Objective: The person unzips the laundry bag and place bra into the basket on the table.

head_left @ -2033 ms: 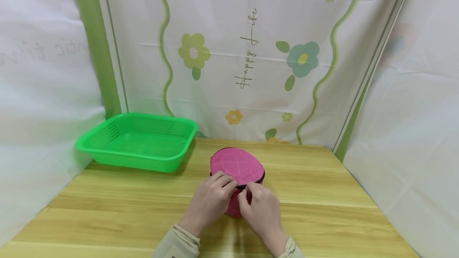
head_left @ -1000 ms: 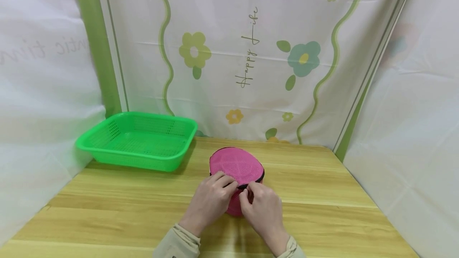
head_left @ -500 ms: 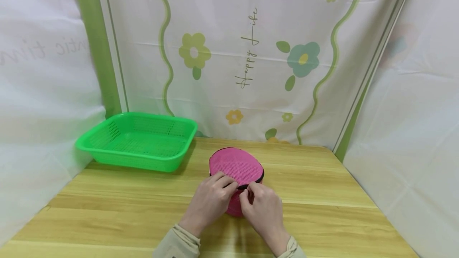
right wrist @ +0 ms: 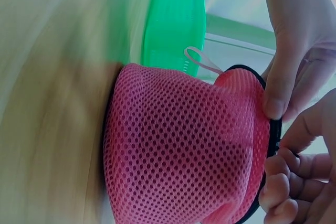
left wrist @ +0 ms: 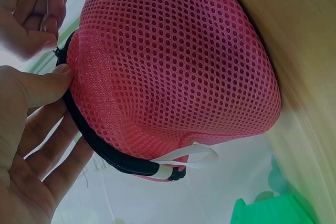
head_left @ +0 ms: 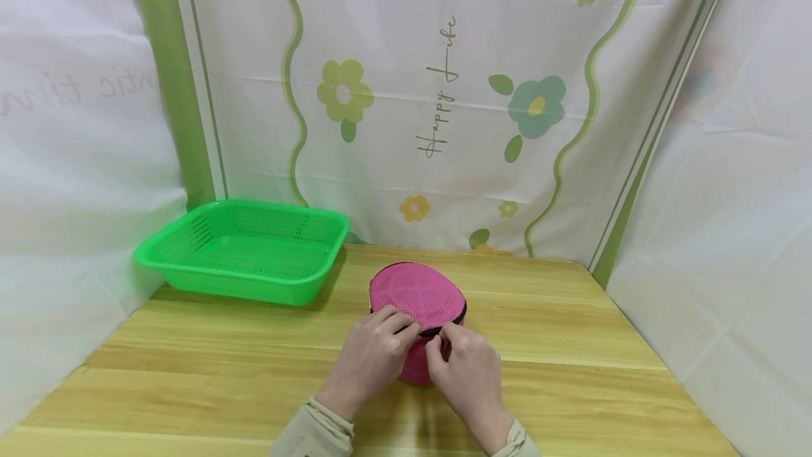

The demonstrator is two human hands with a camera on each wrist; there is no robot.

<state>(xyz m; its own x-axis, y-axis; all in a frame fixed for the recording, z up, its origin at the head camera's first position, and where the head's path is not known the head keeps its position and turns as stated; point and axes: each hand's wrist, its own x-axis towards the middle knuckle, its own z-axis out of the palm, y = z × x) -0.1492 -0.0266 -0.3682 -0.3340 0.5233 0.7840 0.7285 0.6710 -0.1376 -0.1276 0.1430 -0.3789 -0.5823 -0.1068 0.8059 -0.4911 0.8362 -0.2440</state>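
A round pink mesh laundry bag (head_left: pixel 419 295) stands on the table, its lid edged by a black zipper (left wrist: pixel 105 153). My left hand (head_left: pixel 374 358) pinches that zipper edge at the front, thumb on the outer side and fingers over the lid. Close beside it, my right hand (head_left: pixel 468 376) pinches a small dark zipper pull (right wrist: pixel 278 148) between thumb and forefinger, its other fingers curled. A white loop (left wrist: pixel 191 156) sticks out from the bag's side near one end of the zipper. The bag's inside cannot be made out through the mesh.
A green plastic basket (head_left: pixel 241 281) with perforated sides stands at the back left of the wooden table (head_left: pixel 571 344). White curtains with printed flowers (head_left: pixel 393 41) close off the back and both sides.
My right hand has shifted very slightly to the right along the zipper. The left hand keeps its hold, and the bag has barely moved.
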